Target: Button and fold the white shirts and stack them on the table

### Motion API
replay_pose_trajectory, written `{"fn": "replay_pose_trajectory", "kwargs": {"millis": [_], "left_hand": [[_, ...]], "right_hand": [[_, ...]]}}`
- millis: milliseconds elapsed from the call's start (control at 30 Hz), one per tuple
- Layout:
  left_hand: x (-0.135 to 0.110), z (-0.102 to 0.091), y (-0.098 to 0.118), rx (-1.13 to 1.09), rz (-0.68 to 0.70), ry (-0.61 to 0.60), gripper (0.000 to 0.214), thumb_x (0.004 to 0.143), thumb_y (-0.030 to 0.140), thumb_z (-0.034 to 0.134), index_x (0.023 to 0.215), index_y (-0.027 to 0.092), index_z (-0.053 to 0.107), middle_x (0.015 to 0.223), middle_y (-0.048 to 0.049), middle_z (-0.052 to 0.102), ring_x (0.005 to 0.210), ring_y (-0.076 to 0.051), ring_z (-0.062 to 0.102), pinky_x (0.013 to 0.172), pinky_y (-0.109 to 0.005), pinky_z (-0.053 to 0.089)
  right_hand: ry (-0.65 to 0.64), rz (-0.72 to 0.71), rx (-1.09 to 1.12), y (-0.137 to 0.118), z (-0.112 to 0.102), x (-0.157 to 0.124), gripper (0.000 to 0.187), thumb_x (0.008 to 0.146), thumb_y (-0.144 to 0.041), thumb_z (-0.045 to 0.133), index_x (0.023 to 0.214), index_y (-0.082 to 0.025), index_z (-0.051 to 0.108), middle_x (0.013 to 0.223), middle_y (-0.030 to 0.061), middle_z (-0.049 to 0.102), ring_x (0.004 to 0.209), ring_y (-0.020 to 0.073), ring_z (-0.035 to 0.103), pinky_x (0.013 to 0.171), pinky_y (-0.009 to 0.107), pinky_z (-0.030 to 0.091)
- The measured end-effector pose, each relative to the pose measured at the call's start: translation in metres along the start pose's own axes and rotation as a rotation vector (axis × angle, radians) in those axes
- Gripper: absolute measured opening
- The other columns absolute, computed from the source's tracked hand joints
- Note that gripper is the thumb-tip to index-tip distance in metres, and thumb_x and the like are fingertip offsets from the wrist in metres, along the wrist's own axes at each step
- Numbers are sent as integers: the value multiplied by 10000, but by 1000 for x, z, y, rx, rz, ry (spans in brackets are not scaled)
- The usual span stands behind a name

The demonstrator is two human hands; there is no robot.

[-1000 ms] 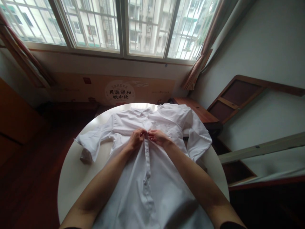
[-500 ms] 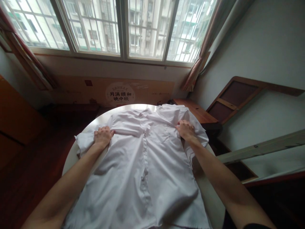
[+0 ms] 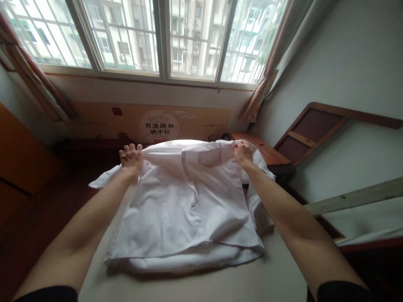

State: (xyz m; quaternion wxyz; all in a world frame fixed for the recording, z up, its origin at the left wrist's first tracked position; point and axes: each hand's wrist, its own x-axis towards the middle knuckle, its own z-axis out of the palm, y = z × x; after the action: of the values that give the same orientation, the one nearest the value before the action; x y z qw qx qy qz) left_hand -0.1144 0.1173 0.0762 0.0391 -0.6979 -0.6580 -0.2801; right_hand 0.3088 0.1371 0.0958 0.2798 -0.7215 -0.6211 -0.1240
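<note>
A white button-front shirt (image 3: 163, 209) lies over the round pale table (image 3: 201, 285), its upper part lifted off the top and its hem toward me. My left hand (image 3: 130, 158) grips the shirt's left side near the sleeve, knuckles up. On the other side my right hand (image 3: 243, 153) pinches the cloth beside the chest pocket (image 3: 210, 157). Between both hands the cloth is pulled into a raised band, with light showing through it. The collar is hidden behind this band. One sleeve (image 3: 105, 177) hangs past the table's left edge.
A low wooden cabinet (image 3: 261, 149) stands beyond the table at the right. Under the barred window (image 3: 192, 37) runs a printed orange panel (image 3: 126, 121). A wooden rail (image 3: 355, 195) crosses at the right, and an orange-brown cabinet (image 3: 22, 151) stands at the left.
Both hands have risen and moved away from me, lifting the upper shirt. The hem has slid forward from the near side, baring the front of the table.
</note>
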Motion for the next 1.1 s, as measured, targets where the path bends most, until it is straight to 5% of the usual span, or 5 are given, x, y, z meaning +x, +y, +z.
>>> {"fn": "replay_pose_trajectory", "kwargs": {"millis": [300,433,667,800,1100], "left_hand": [[-157,25,101,-9,544,-490,664,684,774,521,967,174,547,953,-83,568,870,-249,529,750,-347,415],[-201,15,112,16,658,-548,724,581,827,555,875,166,542,915,-89,564,841,-261,520,742,-376,417],[-214,1,106,-52,924,-660,146,915,189,412,810,179,513,811,-39,594,689,-164,535,626,-278,372],[-200,-24,107,-241,932,-757,173,904,256,469,745,196,502,751,-12,599,644,-137,535,599,-252,355],[-179,-65,108,-316,864,-1322,200,716,198,684,562,195,557,553,39,568,479,-104,430,468,-235,292]], "right_hand": [[-456,-258,92,-99,6,-157,421,845,-547,517,1054,-185,571,1032,100,632,903,222,612,777,295,423],[-526,-264,25,-107,17,-183,216,875,-322,512,1010,-172,589,997,103,664,879,214,630,753,280,412],[-557,-96,163,-92,28,-171,133,815,-209,530,831,-183,660,876,69,707,841,192,638,731,253,396],[-507,-37,254,-100,36,-169,245,770,-218,593,1008,-191,643,876,43,707,789,168,629,703,237,405],[-538,88,584,-99,49,-157,127,742,-292,610,741,-202,700,717,11,687,670,157,601,606,238,420]]}}
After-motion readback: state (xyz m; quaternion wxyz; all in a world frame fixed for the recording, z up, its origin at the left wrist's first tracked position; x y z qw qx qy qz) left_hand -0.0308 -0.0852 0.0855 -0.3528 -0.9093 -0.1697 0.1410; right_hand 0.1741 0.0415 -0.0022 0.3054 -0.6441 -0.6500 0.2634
